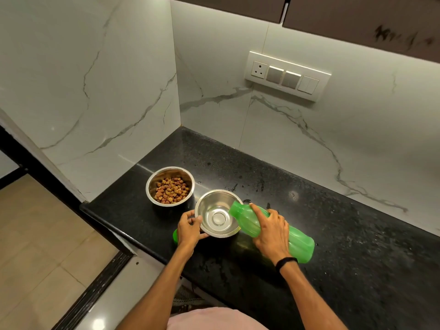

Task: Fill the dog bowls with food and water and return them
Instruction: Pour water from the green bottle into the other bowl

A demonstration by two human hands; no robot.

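Two steel bowls stand on the black counter [309, 222]. The far bowl [170, 186] holds brown kibble. The near bowl [217, 214] looks almost empty, and my left hand [189, 228] grips its left rim. My right hand [270, 228] is wrapped around a green plastic bottle [300, 244], which is tipped nearly flat with its open mouth over the near bowl's right rim. A green cap [175, 236] peeks out from behind my left hand at the counter's edge.
Marble walls close the counter at the back and left. A switch panel [288, 76] sits on the back wall. Dark cabinets hang above. The counter's front edge drops to a tiled floor [35, 246] on the left.
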